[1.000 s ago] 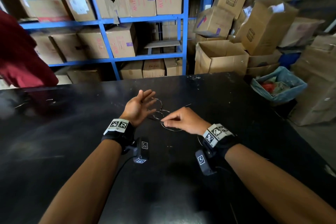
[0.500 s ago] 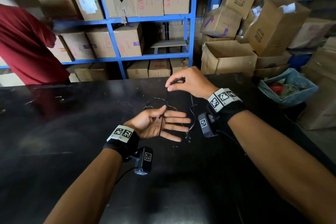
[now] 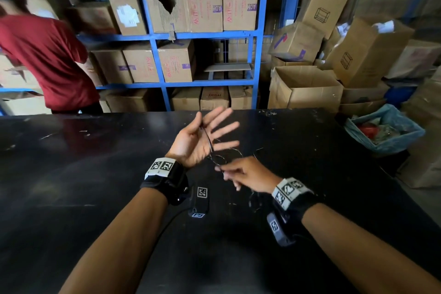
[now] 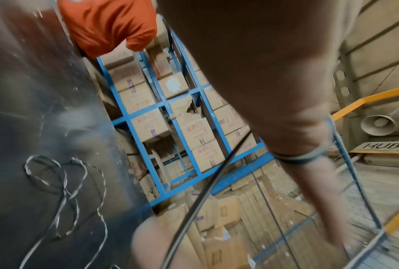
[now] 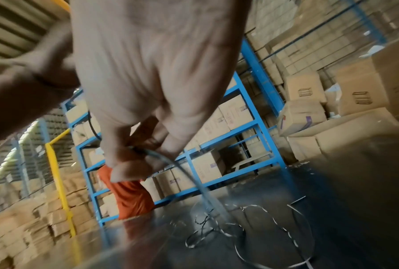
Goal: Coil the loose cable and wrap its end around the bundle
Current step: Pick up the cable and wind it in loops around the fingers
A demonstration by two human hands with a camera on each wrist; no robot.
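1. Centrally, over the black table [image 3: 95,198], the left hand [image 3: 198,138] is held palm-up with its fingers [image 3: 224,126] straight and spread apart.
2. A thin dark cable [image 3: 210,144] is seen running across that palm from between the thumb and forefinger down toward the heel of the hand.
3. In the left wrist view, a turn of the cable [image 4: 297,160] is seen looped around the base of one finger, and another strand crosses the frame diagonally.
4. The right hand [image 3: 245,175] is held lower and nearer to the body, just beside the left wrist, knuckles up.
5. In the right wrist view, the cable [image 5: 148,154] is shown pinched between the thumb and fingertips [image 5: 127,171] of the right hand [image 5: 148,91], with the strand dropping from the pinch toward the table [image 5: 355,182].
6. The rest of the cable is left lying in loose, overlapping loops [image 3: 224,157] on the tabletop, between and just beyond the two hands; the same loops [image 5: 251,234] are shown in the right wrist view.
7. A loose end [image 3: 259,150] is seen resting on the table to the right of the loops.
8. Beyond the far edge, blue shelving [image 3: 260,31] stacked with cardboard boxes [image 3: 238,5] is seen, and a person in a red shirt [image 3: 47,59] is stood at the left.
9. A bin lined with a blue bag [image 3: 386,131] is placed off the table's right corner.
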